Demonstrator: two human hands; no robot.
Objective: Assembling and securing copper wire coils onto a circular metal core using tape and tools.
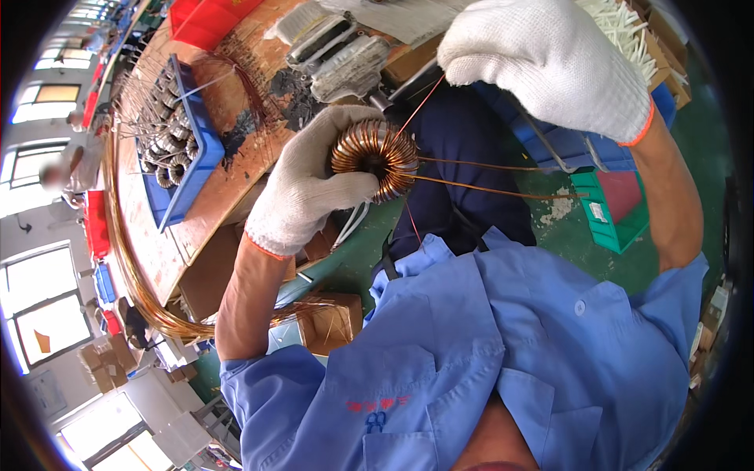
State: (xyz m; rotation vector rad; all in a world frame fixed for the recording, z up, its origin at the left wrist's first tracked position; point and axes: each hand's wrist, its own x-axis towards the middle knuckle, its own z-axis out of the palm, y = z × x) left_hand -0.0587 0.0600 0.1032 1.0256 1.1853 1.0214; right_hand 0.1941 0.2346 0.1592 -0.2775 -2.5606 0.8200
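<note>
In a white knit glove, my left hand (294, 177) is wrapped round a ring-shaped coil (399, 149) wound with copper wire, thumb across its near side. Two long copper wire ends (491, 166) stretch from the coil to the right. Another reddish wire (422, 104) rises from the coil's top to my right hand (546, 67), also gloved. That hand is raised at the upper right with its fingers curled into a fist, and the wire runs up into it. Its fingertips are partly hidden.
A blue tray (206, 153) of wound coils stands on the wooden table (247, 169), near a worn metal device (345, 63) and a red bin (200, 23). Long copper wires (118, 228) curve round the table's left side. A green bin (616, 212) and white sticks (624, 35) are at right.
</note>
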